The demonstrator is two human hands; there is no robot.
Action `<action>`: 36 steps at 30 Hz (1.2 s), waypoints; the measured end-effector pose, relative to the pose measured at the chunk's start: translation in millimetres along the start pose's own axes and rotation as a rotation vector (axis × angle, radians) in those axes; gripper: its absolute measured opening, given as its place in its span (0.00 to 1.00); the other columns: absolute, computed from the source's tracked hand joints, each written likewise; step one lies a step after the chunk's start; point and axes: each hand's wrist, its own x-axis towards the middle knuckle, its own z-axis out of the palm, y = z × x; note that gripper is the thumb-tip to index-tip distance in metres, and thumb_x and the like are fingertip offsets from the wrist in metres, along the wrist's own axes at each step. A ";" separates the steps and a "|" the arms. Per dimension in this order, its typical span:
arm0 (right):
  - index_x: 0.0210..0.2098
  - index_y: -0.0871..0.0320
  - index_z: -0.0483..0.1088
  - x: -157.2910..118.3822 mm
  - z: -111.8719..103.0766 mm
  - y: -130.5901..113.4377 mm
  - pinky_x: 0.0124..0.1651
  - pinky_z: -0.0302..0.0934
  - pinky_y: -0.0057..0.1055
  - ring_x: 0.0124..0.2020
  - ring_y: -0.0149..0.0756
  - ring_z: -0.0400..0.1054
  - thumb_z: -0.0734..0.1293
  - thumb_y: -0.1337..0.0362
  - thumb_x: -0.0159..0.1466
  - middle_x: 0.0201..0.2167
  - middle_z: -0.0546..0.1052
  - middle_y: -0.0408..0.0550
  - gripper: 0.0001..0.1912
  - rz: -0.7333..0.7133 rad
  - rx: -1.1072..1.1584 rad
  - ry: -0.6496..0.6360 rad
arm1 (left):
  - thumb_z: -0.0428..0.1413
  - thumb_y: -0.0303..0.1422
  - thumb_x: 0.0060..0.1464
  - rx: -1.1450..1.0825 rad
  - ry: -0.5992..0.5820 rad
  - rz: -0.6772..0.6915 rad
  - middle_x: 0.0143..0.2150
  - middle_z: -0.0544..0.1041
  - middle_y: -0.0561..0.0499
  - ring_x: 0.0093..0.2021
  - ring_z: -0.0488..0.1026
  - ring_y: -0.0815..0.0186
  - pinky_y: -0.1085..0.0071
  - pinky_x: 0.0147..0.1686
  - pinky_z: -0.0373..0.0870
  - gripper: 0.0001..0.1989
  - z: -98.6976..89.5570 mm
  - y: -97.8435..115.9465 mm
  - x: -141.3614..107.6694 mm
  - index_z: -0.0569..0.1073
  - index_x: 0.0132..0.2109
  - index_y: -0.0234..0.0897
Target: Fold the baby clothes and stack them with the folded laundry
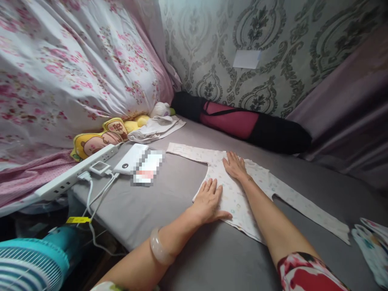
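Note:
A small white long-sleeved shirt [233, 192] with a faint coloured print lies spread on the grey bed surface [176, 202], its sleeves stretched out to both sides. My left hand [210, 202] rests flat on the lower left part of the shirt, fingers spread, thumb pointing right near the hem. Farther up, by the neckline, my right hand [235, 165] presses flat on the cloth with its fingers stretched out. Neither hand grips anything. A pale bangle [160, 246] circles my left wrist.
Left of the shirt lie a white power strip [75, 171], a power bank [131, 157], cables and a blurred-out item [148, 167]. Behind are crumpled white cloth [156, 129], plush toys [100, 141] and a long black-and-red bag [236, 123]. A blue fan [33, 258] stands front left; folded clothes [371, 250] lie right.

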 end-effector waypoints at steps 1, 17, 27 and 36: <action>0.70 0.62 0.47 -2.5 -0.1 -0.9 0.69 0.31 0.51 0.72 0.43 0.36 0.45 0.52 0.71 0.71 0.46 0.55 0.33 -0.005 -0.001 0.003 | 0.53 0.55 0.55 0.002 0.018 -0.002 0.70 0.50 0.31 0.71 0.45 0.43 0.51 0.67 0.48 0.43 -0.3 -0.7 0.3 0.56 0.66 0.27; 0.70 0.67 0.44 -159.6 8.3 -54.5 0.70 0.32 0.50 0.72 0.46 0.33 0.51 0.56 0.69 0.72 0.42 0.58 0.35 -0.259 -0.053 -0.073 | 0.39 0.30 0.65 -0.216 0.394 -0.040 0.58 0.71 0.37 0.61 0.66 0.60 0.61 0.62 0.61 0.19 9.8 -6.9 16.9 0.64 0.58 0.29; 0.71 0.66 0.44 -215.8 -5.7 -32.3 0.71 0.28 0.46 0.72 0.43 0.31 0.44 0.49 0.71 0.72 0.40 0.57 0.36 -0.146 0.138 -0.088 | 0.35 0.41 0.67 0.206 0.107 0.016 0.70 0.55 0.35 0.71 0.48 0.53 0.54 0.68 0.46 0.30 17.6 -7.0 9.3 0.56 0.67 0.25; 0.70 0.65 0.44 -261.9 -15.8 12.4 0.71 0.28 0.45 0.72 0.43 0.31 0.44 0.46 0.71 0.72 0.41 0.56 0.38 -0.032 0.155 -0.086 | 0.36 0.51 0.64 0.301 0.016 -0.011 0.72 0.48 0.35 0.72 0.43 0.49 0.51 0.67 0.45 0.38 15.1 -3.5 8.1 0.52 0.69 0.25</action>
